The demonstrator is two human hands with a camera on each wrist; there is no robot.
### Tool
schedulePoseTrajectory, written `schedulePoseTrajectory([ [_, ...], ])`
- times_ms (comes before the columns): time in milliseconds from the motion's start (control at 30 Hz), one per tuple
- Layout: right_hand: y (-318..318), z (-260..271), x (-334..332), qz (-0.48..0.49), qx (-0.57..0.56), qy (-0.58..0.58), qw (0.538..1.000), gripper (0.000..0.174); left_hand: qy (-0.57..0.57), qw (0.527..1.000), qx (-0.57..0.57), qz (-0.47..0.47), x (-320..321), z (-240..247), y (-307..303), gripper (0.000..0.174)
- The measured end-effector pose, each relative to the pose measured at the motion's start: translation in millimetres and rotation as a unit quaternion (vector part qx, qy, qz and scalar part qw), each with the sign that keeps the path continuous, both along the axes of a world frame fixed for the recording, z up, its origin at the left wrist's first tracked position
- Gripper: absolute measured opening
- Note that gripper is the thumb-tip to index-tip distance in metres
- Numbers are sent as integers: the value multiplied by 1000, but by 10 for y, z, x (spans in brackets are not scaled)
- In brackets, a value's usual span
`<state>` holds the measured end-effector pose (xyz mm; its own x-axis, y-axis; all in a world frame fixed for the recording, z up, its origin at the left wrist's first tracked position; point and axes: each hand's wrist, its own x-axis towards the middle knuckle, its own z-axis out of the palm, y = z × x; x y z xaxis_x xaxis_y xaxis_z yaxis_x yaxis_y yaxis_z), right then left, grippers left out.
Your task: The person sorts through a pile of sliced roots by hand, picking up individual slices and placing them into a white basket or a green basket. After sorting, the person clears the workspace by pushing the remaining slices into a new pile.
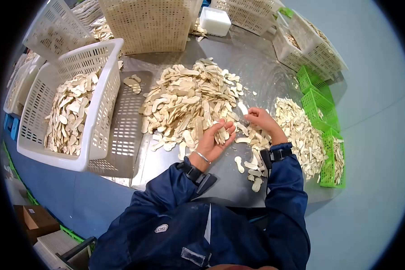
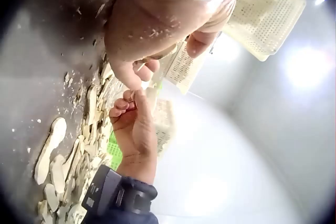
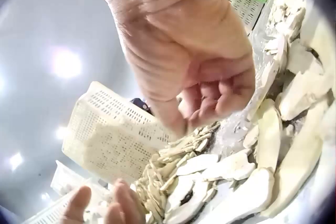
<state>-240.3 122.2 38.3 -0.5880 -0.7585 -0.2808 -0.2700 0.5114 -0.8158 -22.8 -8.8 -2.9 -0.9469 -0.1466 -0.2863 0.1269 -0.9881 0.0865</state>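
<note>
Near the centre of the head view: left hand palm up, fingers curled round a small stack of pale, flat, oblong slices. Slices matte and cream-coloured, rounded at the ends, some narrowed at the middle.

Just to the right: right hand, knuckles up, low over scattered slices on the dull grey steel table. In the right wrist view, fingers folded in toward the palm and thumb pointing down. Whether clamped on a slice or on nothing, cannot tell.

Above the left hand, spreading toward the upper middle of the frame: broad loose heap of the same cream slices, overlapping every way. Right of the right hand: smaller, denser heap of thinner pieces.

At the left edge: white plastic lattice basket, straight-walled, part filled with slices. At the right edge: row of small bright green plastic mesh baskets.
</note>
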Motion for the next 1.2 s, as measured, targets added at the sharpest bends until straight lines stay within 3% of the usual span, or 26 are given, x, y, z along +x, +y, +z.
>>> schedulePoseTrajectory([
  [100,-44,180,210,39,-36,-138,989,21,14,1000,-7,-6,-16,-68,-19,27],
  [167,-131,150,260,28,-17,13,999,26,14,1000,-16,-15,-5,-39,-6,27],
  [233,-206,-149,180,30,-22,202,979,30,5,1000,-11,-18,-2,-37,17,27],
  [400,-203,-230,145,55,35,226,972,23,18,1000,-15,-9,4,-82,-63,27],
  [533,-34,12,166,7,18,-5,1000,21,1,1000,-10,24,12,-7,-161,24],
  [667,26,80,130,6,-11,-140,990,22,13,999,-6,35,-6,-20,-155,23],
  [933,-23,101,215,-8,-8,-127,992,22,26,999,-12,25,1,2,-156,15],
  [1200,-28,124,249,2,-26,-148,989,24,-10,1000,-15,10,21,77,-129,24],
])
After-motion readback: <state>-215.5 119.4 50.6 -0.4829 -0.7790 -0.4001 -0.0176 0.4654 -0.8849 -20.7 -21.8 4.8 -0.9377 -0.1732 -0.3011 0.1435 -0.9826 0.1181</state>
